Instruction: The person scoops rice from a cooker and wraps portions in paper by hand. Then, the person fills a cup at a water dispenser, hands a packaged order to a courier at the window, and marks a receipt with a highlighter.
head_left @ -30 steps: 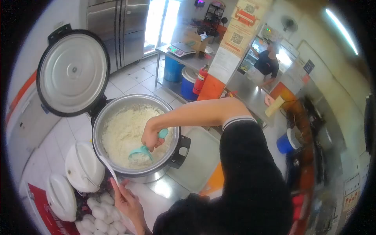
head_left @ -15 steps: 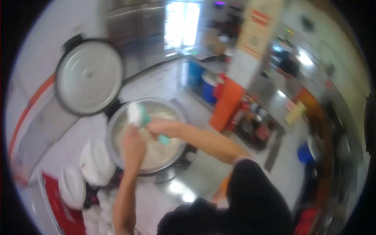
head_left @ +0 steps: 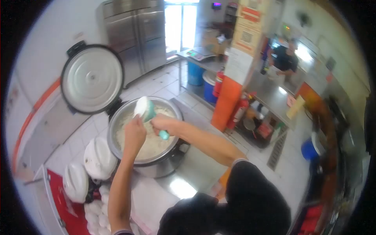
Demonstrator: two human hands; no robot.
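The rice (head_left: 150, 147) fills a wide round cooker (head_left: 156, 170) that stands on the metal counter (head_left: 182, 188), away from the edge nearest the person. Its lid (head_left: 92, 78) is tilted up and back on the far left side, so opening is done. The right hand (head_left: 160, 122) grasps a teal scoop (head_left: 149, 113) by its handle, whose end sticks out below the fingers. The scoop is above the rice, within the cooker's rim, with white at its mouth.

The left hand (head_left: 135, 132) is beside it, fingers bunched at a white piece (head_left: 141, 105) against the scoop. Whether this is a flat tool or packed rice, and whether the fingers clench it or only press, I cannot tell.

Scooping looks done for this one load, and the load seems to be getting levelled or packed; it has yet to leave the scoop. Much rice remains in the cooker, so as a whole the work appears well short of complete. Nearer the person, toward the counter's left edge, lie white rounded bundles (head_left: 94, 217), with two white oval items (head_left: 101, 158) just beyond them; whether the bundles hold finished portions is not shown.
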